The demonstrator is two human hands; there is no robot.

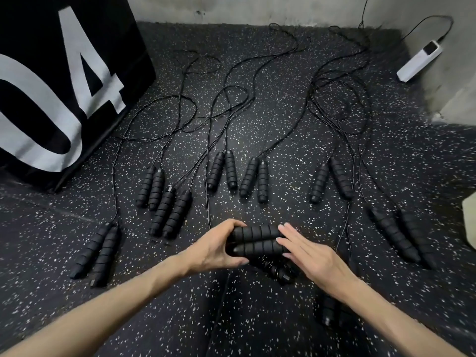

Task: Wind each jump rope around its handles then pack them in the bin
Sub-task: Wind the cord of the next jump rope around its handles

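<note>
Held pair: two black foam handles [257,239] are kept side by side, lying crosswise just above the floor [257,318], so that the rope can be wound around both as one bundle.
Left hand: the left hand [219,249] is curled around the left ends of the pair, thumb below and fingers [235,224] over the top; the two handles are judged to be clamped together by this grip.
Right hand: the right hand [309,256] is laid with straight, released fingers [287,234] against the right ends, apparently to square them up; nothing is grasped by it.
Rope of the held pair: it cannot be told which cord belongs to it; no winding is seen yet.
Waiting ropes: other pairs of handles [164,199] are laid out in a row on the floor, cords [226,99] trailing away towards the wall, judged so that each can be taken in turn.
Bin: its place cannot be told with certainty; a black box marked 04 [64,81] stands at the left.
Stage: early, judged from the many unwound ropes.
</note>
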